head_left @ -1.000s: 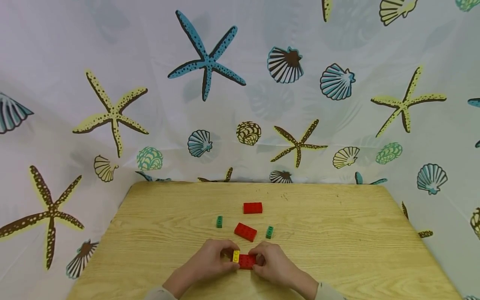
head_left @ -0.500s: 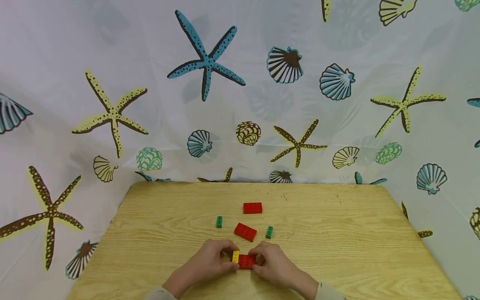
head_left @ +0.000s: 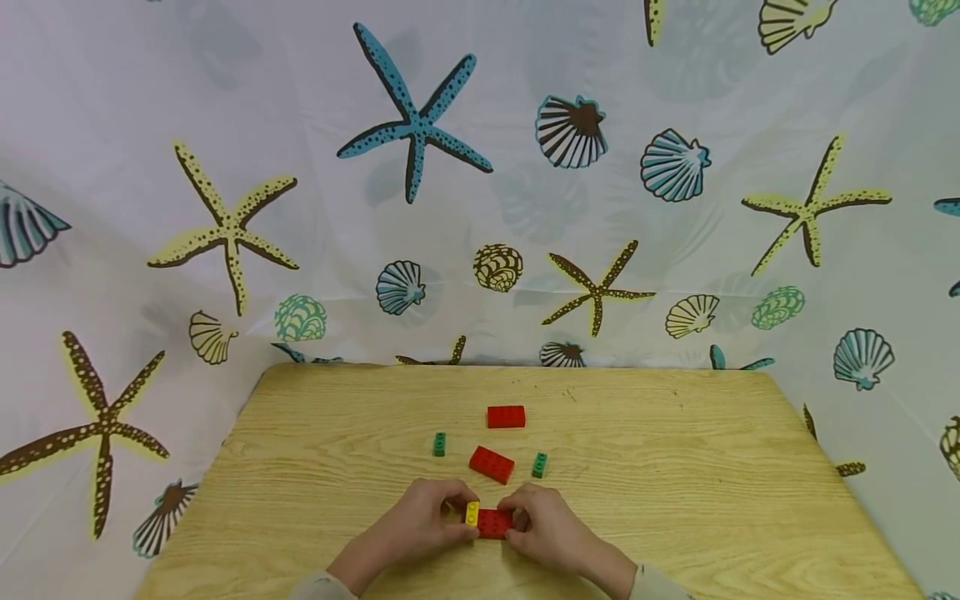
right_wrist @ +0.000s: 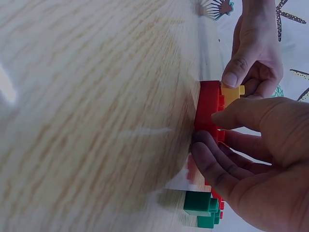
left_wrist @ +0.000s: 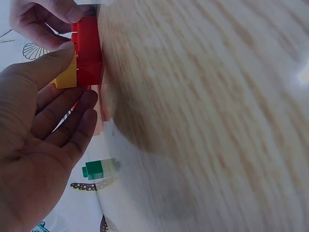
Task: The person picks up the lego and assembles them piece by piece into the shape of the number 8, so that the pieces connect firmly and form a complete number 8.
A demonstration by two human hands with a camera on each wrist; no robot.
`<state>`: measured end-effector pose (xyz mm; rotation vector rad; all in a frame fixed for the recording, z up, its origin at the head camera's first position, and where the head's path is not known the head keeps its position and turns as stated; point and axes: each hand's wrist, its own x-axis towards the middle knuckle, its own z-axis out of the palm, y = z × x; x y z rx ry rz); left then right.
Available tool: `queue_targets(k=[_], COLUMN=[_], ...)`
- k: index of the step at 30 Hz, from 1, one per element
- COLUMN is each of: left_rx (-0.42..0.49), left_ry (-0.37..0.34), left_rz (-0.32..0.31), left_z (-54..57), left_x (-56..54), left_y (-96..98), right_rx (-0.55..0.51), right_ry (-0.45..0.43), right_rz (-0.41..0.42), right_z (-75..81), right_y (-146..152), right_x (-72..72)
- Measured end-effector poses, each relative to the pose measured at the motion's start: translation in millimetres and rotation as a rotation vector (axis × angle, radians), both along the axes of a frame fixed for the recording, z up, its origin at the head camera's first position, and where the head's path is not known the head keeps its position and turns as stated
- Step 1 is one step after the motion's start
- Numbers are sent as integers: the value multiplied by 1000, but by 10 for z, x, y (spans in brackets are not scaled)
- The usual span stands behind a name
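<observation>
A red building brick (head_left: 493,523) lies studs up near the front of the table, between the two hands. On its left end sits a small yellow brick (head_left: 472,513), which the left hand (head_left: 423,521) pinches between thumb and fingers. The left wrist view shows the thumb pressed on the yellow brick (left_wrist: 66,78), against the red brick (left_wrist: 90,48). At the other end, the right hand (head_left: 547,529) grips the red brick between thumb and fingers. In the right wrist view the yellow brick (right_wrist: 231,94) stands on the studs of the red brick (right_wrist: 207,104).
Just beyond the hands lies a slanted red brick (head_left: 492,464), with another red brick (head_left: 506,417) farther back. Small green bricks flank them, one on the left (head_left: 439,444) and one on the right (head_left: 539,465). A patterned curtain (head_left: 465,200) surrounds the wooden table (head_left: 675,500).
</observation>
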<state>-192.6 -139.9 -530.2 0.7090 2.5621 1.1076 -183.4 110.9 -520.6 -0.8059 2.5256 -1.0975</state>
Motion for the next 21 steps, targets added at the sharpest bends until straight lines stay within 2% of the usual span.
queue_targets(k=[5, 16, 21], left_rx=[11, 13, 66], left_ry=[5, 19, -11], left_rz=[-6, 3, 33], left_z=[-6, -53, -89], left_x=[1, -14, 13], left_y=[-1, 3, -7], right_rx=[-3, 26, 20], right_ry=[27, -16, -26], right_rz=[23, -19, -21], right_z=[-11, 12, 14], right_y=[4, -9, -19], right_x=[-12, 2, 13])
